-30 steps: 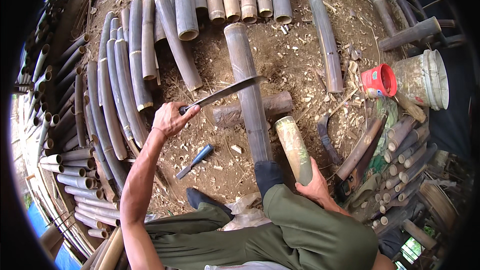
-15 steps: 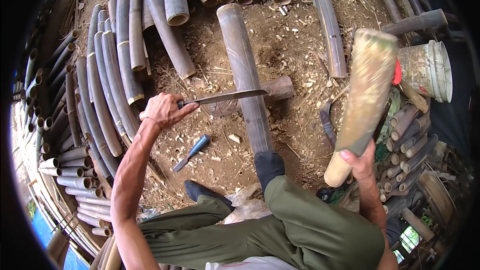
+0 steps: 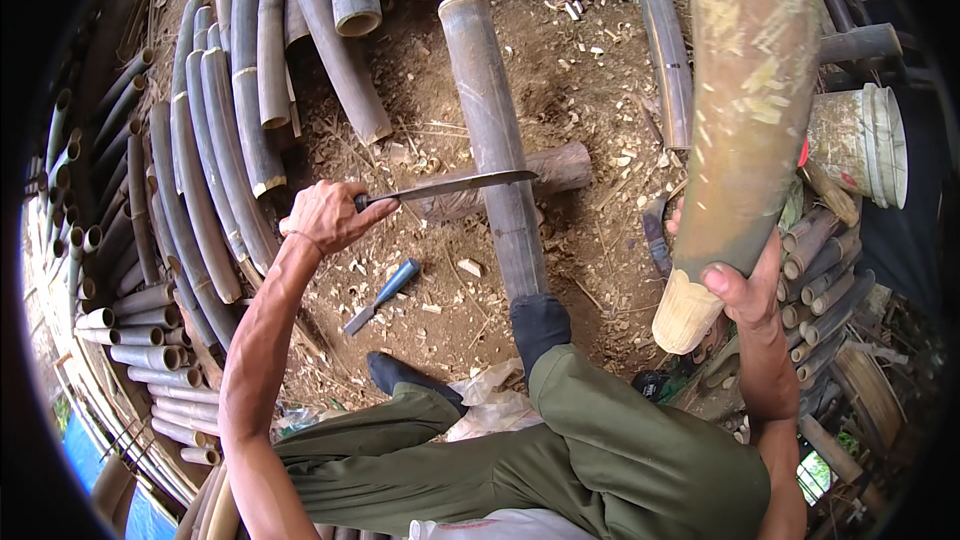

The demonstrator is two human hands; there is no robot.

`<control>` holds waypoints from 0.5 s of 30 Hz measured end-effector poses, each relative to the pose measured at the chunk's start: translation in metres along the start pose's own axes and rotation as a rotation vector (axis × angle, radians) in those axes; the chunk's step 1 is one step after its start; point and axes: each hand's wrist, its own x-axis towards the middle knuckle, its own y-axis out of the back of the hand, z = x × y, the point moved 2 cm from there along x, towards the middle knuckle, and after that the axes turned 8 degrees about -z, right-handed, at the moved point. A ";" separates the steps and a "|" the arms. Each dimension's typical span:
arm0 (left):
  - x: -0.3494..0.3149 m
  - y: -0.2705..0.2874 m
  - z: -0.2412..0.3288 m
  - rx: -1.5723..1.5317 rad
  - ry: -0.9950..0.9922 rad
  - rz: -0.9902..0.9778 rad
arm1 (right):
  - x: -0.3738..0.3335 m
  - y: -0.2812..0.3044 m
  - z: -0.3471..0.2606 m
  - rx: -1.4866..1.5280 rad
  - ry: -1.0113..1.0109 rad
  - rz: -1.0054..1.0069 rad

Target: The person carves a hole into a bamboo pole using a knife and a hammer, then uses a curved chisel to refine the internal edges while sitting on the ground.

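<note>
My left hand (image 3: 328, 218) is closed round the dark handle of a machete (image 3: 460, 184). Its long blade lies across a thick bamboo pole (image 3: 490, 90), roughly at right angles to it. That pole rests over a short log (image 3: 565, 168) on the ground, and my dark-socked foot (image 3: 540, 328) presses on its near end. On the right, my right hand (image 3: 752, 290) grips a heavy wooden club (image 3: 752, 90) near its pale, whittled lower end. The club is raised toward the camera, its battered upper part cut off by the picture's top edge.
A blue-handled chisel (image 3: 385, 295) lies among wood chips on the dirt. Right of the pole is a curved knife (image 3: 655, 240). Bamboo poles (image 3: 250, 90) line the left and far sides. More bamboo is stacked (image 3: 825, 260) at right, below a dirty bucket (image 3: 858, 145).
The club in my right hand has come up closer to the camera and looks larger. My left hand and the machete have stayed nearly still across the bamboo.
</note>
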 end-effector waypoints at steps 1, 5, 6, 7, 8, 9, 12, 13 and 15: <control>-0.001 0.000 0.000 0.003 0.008 -0.007 | 0.004 -0.003 -0.001 0.002 0.014 -0.004; -0.002 -0.003 -0.004 0.019 0.024 -0.013 | 0.016 -0.020 -0.012 0.060 -0.040 -0.042; -0.002 -0.005 -0.006 0.024 0.026 -0.010 | 0.018 -0.023 -0.016 0.109 -0.099 -0.070; -0.001 -0.005 -0.005 0.021 0.027 -0.014 | 0.018 -0.025 -0.021 0.153 -0.157 -0.092; 0.000 -0.006 -0.005 0.017 0.028 -0.019 | 0.019 -0.027 -0.023 0.137 -0.139 -0.085; 0.000 -0.006 -0.004 0.014 0.030 -0.023 | 0.021 -0.027 -0.026 0.122 -0.121 -0.079; 0.002 -0.008 -0.003 0.010 0.030 -0.019 | 0.025 -0.031 -0.024 0.095 -0.089 -0.061; 0.001 -0.009 -0.004 0.020 0.033 -0.016 | 0.028 -0.033 -0.021 0.068 -0.055 -0.065; 0.000 -0.011 -0.005 0.039 0.040 -0.010 | 0.034 -0.037 -0.014 -0.013 0.039 -0.079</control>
